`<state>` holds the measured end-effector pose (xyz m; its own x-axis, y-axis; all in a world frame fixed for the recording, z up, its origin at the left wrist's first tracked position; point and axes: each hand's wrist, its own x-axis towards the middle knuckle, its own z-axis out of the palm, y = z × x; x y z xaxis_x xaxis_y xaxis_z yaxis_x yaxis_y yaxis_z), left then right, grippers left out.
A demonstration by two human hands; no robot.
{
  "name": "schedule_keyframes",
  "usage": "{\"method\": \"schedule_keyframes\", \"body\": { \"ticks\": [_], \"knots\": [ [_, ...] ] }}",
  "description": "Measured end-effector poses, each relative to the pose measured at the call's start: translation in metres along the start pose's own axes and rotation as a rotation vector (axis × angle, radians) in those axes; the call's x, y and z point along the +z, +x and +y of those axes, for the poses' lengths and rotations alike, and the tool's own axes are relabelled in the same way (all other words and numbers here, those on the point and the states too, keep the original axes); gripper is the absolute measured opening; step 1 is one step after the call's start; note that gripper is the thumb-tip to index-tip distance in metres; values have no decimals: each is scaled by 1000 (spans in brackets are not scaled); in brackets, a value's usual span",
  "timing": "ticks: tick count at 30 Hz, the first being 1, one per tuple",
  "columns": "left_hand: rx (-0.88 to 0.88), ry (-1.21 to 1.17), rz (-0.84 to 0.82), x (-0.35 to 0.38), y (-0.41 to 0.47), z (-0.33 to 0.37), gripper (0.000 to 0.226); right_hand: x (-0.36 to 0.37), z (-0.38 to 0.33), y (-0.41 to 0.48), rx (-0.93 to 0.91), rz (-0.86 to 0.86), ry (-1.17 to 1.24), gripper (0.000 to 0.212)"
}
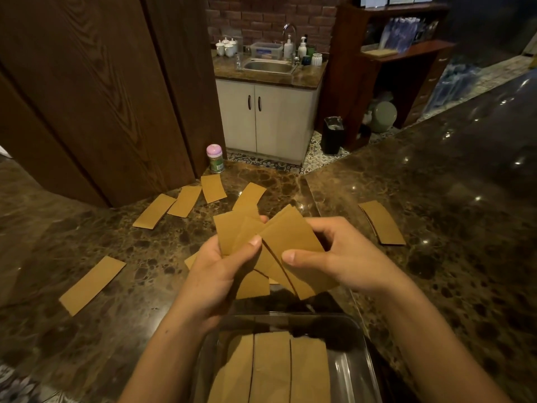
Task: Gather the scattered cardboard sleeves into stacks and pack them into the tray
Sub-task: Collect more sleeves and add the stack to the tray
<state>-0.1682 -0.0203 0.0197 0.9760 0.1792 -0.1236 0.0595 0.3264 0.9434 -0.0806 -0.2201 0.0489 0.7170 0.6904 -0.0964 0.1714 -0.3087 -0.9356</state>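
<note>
While the see-through rectangular tray point(360, 362) at the bottom edge of the frame already carries three rows of packed brown sleeves point(271, 367) side by side, a strip along its right wall looks free. Just above it, mid-frame, the left hand point(220, 274) and the right hand point(343, 257) are both clamped on a fanned bunch of flat brown cardboard sleeves point(290, 237). The thumbs press the near face and the fingers curl behind. The pieces sit askew, not yet squared.

Such thin card should be very light, stiff along its length yet easy to crease, and smooth enough to slip within a bunch. I would take it by the long edges and tap the short ends level before lowering it.

Further out on the dark mottled marble counter point(436, 271), one loose sleeve point(93, 285) lies at the left and a small neat stack point(382, 222) at the right. Three close-set sleeves point(185, 201) lie above centre-left, with another sleeve point(250, 196) partly hidden behind the bunch. Flat card on polished stone offers little to grip, so sliding a piece to raise a corner seems wise.

Room is open to left and right. The counter's far edge falls away just past the upper sleeves, where a pink-lidded canister point(215, 158) and a dark wooden panel point(101, 97) crowd the upper left.
</note>
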Motion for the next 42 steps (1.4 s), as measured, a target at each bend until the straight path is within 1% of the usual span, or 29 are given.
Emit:
{"method": "schedule_keyframes", "body": {
  "ticks": [2, 3, 4, 7, 8, 11, 13, 16, 18, 20, 22, 25, 27, 28, 31, 33, 37, 40, 42],
  "knots": [
    [5, -1, 0, 3, 0, 0, 26, -1, -4, 4, -20, -6, -27, 15],
    [4, -30, -1, 3, 0, 0, 27, 0, -5, 6, -29, 14, -3, 14],
    [9, -71, -6, 4, 1, 1, 30, 1, -5, 7, -40, 60, 48, 14],
    [53, -167, 5, 5, 2, 3, 35, 7, -3, 10, -62, 236, 274, 25],
    [68, -179, 11, 6, 3, 4, 35, 9, -2, 9, -55, 263, 327, 28],
    [90, -200, 26, 10, 2, 6, 34, 26, 4, 6, 10, 249, 501, 36],
    [111, -189, 65, 13, 2, 7, 31, 42, 10, 2, 41, 256, 579, 39],
    [158, -224, 143, 17, 5, 6, 32, 62, 17, -1, 39, 281, 671, 45],
    [172, -257, 191, 17, 6, 5, 38, 68, 17, -1, 25, 296, 722, 44],
    [162, -266, 232, 14, 6, 2, 40, 68, 15, 0, 10, 313, 693, 39],
    [152, -263, 252, 8, 6, 0, 41, 60, 13, 1, 7, 351, 607, 36],
    [99, -190, 227, -1, 3, -4, 44, 40, 7, 4, 0, 413, 517, 33],
    [50, -45, 170, -4, -1, -6, 39, 27, 1, 6, -26, 458, 495, 32],
    [32, 31, 114, -4, -3, -7, 37, 22, -2, 8, -45, 473, 482, 32],
    [14, 158, -43, 4, -8, -9, 33, 16, -8, 11, -88, 451, 434, 32],
    [50, 192, -50, 9, -9, -12, 30, 19, -6, 12, -79, 420, 414, 34],
    [57, 15, 53, 15, -4, -14, 25, 23, 4, 10, -20, 379, 448, 37],
    [10, -117, 56, 17, 0, -10, 22, 25, 10, 8, 9, 313, 450, 49],
    [8, -138, 65, 20, 0, -9, 22, 27, 12, 7, 21, 263, 447, 52]
  ]
}}
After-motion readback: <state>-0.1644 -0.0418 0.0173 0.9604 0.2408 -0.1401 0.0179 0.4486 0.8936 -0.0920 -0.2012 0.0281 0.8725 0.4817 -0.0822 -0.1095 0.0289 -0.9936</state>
